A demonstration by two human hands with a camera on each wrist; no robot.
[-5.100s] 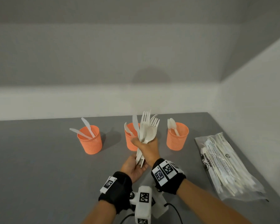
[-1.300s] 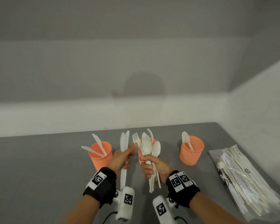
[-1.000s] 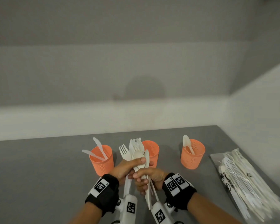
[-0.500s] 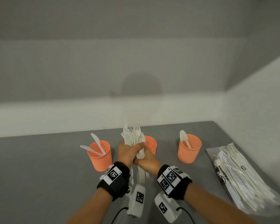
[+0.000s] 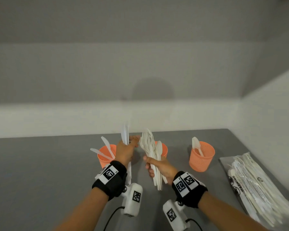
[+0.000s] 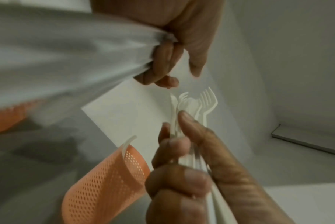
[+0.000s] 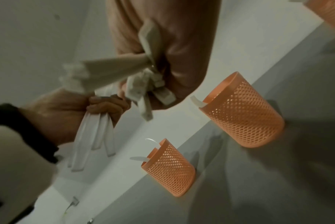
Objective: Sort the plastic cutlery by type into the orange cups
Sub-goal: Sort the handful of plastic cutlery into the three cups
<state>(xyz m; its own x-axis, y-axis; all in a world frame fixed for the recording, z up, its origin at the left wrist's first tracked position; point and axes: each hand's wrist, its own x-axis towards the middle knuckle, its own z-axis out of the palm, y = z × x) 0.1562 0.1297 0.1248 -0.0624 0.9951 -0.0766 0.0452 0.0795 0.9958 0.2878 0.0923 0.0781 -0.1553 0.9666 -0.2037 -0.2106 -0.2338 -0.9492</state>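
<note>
Three orange mesh cups stand in a row on the grey table. The left cup (image 5: 107, 155) holds two knives, the middle cup (image 5: 163, 150) is half hidden behind the bundle, and the right cup (image 5: 201, 156) holds a spoon. My left hand (image 5: 132, 142) grips a few white knives (image 5: 124, 133) upright, just right of the left cup. My right hand (image 5: 150, 166) grips a mixed bundle of forks and spoons (image 5: 150, 146) in front of the middle cup. In the right wrist view the bundle's handles (image 7: 149, 86) stick out below my fist.
A clear plastic bag of more white cutlery (image 5: 257, 185) lies at the table's right side, by the white side wall. A white back wall runs behind the cups. Cables hang from both wrist cameras near the table's front.
Half a second ago both hands were pressed together on one bundle. They have now drawn apart, the left hand carrying the knives leftward while the right keeps the forks and spoons.
</note>
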